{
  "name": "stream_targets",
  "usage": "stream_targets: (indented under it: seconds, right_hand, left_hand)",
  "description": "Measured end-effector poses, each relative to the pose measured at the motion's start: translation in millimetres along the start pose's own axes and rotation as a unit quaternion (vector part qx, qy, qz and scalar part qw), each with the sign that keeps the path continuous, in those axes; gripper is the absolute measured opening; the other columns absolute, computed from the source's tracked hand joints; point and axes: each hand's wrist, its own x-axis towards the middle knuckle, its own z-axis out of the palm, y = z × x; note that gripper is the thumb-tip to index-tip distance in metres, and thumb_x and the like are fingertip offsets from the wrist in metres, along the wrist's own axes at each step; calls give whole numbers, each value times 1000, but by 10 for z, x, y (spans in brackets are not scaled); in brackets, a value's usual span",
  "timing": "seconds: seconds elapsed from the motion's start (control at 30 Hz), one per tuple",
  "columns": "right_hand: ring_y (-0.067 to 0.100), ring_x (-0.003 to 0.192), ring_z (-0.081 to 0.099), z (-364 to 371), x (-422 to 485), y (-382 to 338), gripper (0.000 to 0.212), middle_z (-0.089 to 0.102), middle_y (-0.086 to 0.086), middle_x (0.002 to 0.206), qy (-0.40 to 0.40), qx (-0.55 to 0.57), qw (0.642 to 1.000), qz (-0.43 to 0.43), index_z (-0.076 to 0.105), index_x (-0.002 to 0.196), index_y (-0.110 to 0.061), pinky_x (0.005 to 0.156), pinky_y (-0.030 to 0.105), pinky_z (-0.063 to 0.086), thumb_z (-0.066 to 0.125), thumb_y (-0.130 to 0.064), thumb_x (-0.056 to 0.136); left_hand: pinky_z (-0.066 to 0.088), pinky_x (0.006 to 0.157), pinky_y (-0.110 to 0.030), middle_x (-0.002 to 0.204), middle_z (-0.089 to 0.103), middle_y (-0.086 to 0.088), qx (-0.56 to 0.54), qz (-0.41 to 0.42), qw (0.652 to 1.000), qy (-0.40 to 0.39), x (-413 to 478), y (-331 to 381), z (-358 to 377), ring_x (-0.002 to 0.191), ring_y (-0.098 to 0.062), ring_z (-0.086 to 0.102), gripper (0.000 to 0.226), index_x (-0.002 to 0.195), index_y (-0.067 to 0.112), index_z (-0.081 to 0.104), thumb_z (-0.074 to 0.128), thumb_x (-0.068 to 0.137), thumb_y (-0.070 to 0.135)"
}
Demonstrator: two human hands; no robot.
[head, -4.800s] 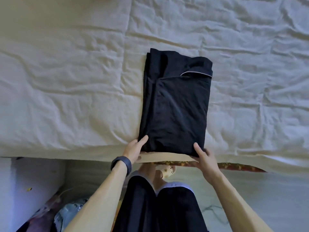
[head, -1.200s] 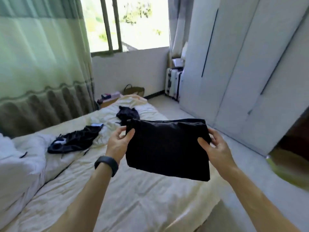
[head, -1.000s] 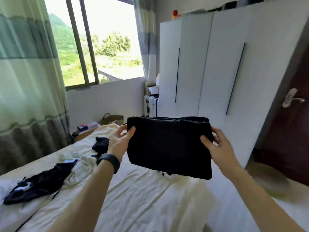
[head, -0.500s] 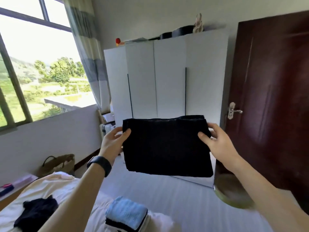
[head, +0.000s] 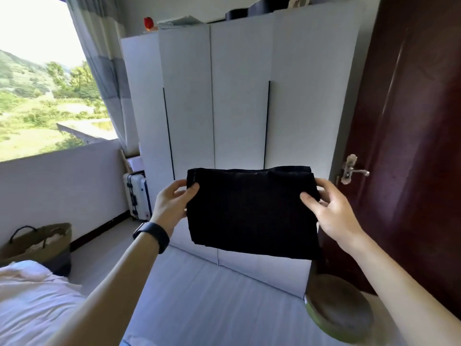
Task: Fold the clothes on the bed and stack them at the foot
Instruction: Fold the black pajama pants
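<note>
Both left hand (head: 169,206) and right hand (head: 334,216) pinch the folded garment (head: 252,211)

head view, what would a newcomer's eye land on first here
The folded black garment stands out first, held up mid-frame with the left hand pinching its left edge and the right hand its right. Behind it rises a white wardrobe, with a dark red door to the right and a bright window onto green hills at left.
</note>
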Motion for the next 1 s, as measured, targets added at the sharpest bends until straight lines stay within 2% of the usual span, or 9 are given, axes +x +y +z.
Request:
stream_targets:
  seconds: [0.13, 0.4, 0.5, 0.7, 0.87, 0.93, 1.0]
  right_hand:
    - [3, 92, 72, -24, 861, 516, 27, 73, -17, 105, -36, 28, 999, 12, 61, 123, -33, 70, 11, 54, 66, -22, 99]
    - [5, 92, 73, 535, 2082, 1373, 24, 75, -13, 106, -148, 72, 985, 45, 64, 116, -39, 69, 12, 54, 67, -23, 99]
    - [6, 95, 73, 909, 2481, 1682, 25, 74, -12, 110, -199, 78, 976, 52, 64, 116, -42, 69, 12, 55, 67, -24, 99]
    - [7, 99, 72, 1862, 3171, 2230, 27, 74, -12, 110, -287, 85, 952, 67, 64, 111, -47, 73, 14, 56, 68, -24, 98]
    - [12, 100, 73, 2660, 3577, 2682, 26, 75, -6, 111, -358, 84, 924, 101, 64, 118, -39, 81, 25, 57, 68, -22, 98]
    - [12, 100, 73, 2997, 3689, 2874, 27, 74, -4, 112, -389, 81, 910, 118, 64, 119, -39, 82, 26, 56, 67, -21, 98]
    - [11, 98, 73, 3364, 3770, 3084, 28, 75, -5, 110, -423, 75, 893, 135, 64, 120, -39, 78, 22, 56, 67, -21, 98]
  left_hand:
    - [58, 68, -29, 102, 77, -6, -7, -10, 998, 56, 567, -316, 320, 92, -22, 74, 26, 116, 15, 69, 70, 94, 30]
    - [56, 63, -26, 97, 77, -7, -22, -31, 981, 193, 1151, -915, 330, 84, -18, 74, 20, 109, 15, 72, 71, 93, 26]
    - [57, 65, -27, 100, 77, -7, -22, -27, 971, 237, 1353, -1159, 178, 88, -20, 74, 22, 111, 15, 72, 71, 92, 26]
    - [57, 62, -26, 95, 76, -6, -7, -30, 946, 323, 1821, -1690, -303, 83, -17, 74, 24, 109, 13, 71, 72, 89, 26]
    - [58, 61, -28, 97, 77, -7, 6, -71, 919, 388, 2072, -2143, -716, 85, -19, 75, 7, 97, 29, 75, 71, 91, 28]
    - [60, 63, -33, 96, 77, -8, 6, -93, 905, 416, 2129, -2349, -859, 86, -22, 75, 8, 100, 25, 73, 70, 92, 27]
    - [60, 72, -42, 96, 76, -12, 4, -118, 887, 447, 2180, -2557, -1007, 86, -27, 73, 14, 104, 19, 70, 69, 93, 28]
